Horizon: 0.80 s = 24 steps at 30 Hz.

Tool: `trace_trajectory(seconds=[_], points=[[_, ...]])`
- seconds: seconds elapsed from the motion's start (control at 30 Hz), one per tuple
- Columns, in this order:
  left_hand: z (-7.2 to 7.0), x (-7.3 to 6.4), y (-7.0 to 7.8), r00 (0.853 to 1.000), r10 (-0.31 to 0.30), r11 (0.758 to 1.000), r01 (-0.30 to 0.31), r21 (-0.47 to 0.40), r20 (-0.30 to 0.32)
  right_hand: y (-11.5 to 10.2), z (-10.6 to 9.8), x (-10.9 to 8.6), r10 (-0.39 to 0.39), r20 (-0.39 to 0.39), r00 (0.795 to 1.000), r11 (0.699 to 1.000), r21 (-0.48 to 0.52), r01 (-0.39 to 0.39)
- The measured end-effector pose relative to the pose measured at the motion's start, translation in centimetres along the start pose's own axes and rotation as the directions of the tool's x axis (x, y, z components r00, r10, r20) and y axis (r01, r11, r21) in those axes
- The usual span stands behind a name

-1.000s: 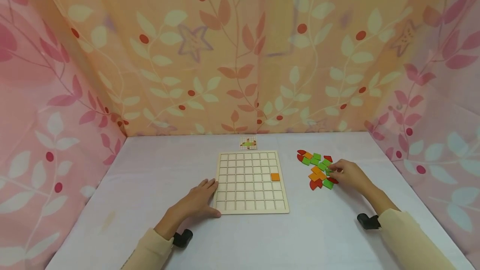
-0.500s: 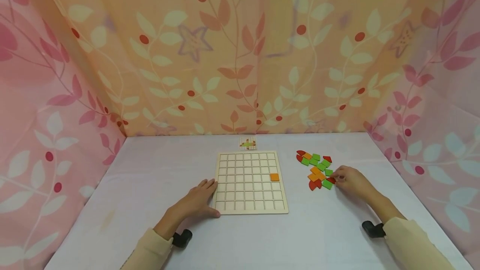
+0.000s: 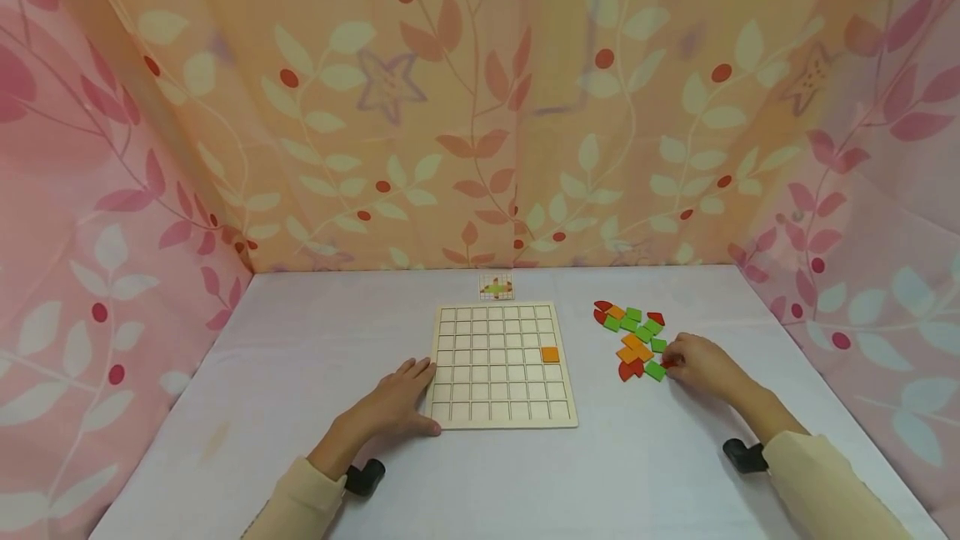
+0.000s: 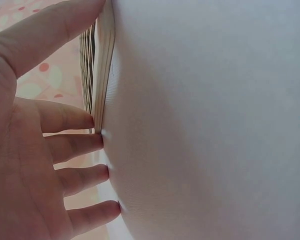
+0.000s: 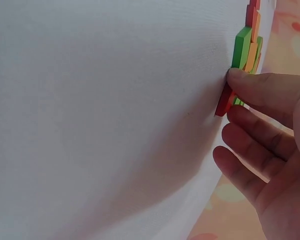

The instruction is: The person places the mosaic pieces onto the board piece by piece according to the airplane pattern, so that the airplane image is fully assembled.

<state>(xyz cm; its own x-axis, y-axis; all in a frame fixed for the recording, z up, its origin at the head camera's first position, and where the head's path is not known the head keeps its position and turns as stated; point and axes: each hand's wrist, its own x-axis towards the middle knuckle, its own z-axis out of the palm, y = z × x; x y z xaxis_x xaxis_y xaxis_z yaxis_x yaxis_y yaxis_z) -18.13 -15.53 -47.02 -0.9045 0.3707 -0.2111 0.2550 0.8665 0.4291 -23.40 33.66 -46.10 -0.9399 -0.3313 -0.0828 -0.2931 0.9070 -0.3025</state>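
My left hand (image 3: 393, 400) rests at the left side of a light wooden grid board (image 3: 491, 374), fingers spread and straight. In the left wrist view its fingertips and thumb touch the board's edge (image 4: 106, 65). An orange square tile (image 3: 550, 354) sits in one cell near the board's right side. To the right, my right hand (image 3: 701, 367) is at the edge of a loose group of tiles. Its thumb and index finger pinch a red tile with a curved edge (image 5: 224, 101), low against the white cloth and mostly covered by the fingers. A green tile (image 3: 655, 371) lies right beside it.
Several red, green and orange tiles lie loosely together, among them an orange one (image 3: 632, 342) and a red one (image 3: 656, 318). Behind the board lies a small pattern card (image 3: 497, 287). Patterned curtains (image 3: 480, 148) surround the white table (image 3: 315, 332) at the back and sides.
My right hand has shifted from a green tile toward the front, to the red tile at the group's right edge, and now grips it. The left hand and board stay put.
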Motion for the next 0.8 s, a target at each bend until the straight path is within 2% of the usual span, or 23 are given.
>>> trace_trajectory(seconds=[0.33, 0.8], points=[[-0.04, -0.14, 0.1, 1.0, 0.001, 1.0, -0.001, 0.001, 0.001, 0.08, -0.07, 0.04, 0.044, 0.02, 0.999, 0.999, 0.024, -0.044], [-0.18, -0.09, 0.15, 1.0, 0.004, 1.0, -0.004, 0.003, 0.003, -0.1, -0.13, -0.11, 0.021, -0.007, 1.0, 0.999, 0.046, -0.021]])
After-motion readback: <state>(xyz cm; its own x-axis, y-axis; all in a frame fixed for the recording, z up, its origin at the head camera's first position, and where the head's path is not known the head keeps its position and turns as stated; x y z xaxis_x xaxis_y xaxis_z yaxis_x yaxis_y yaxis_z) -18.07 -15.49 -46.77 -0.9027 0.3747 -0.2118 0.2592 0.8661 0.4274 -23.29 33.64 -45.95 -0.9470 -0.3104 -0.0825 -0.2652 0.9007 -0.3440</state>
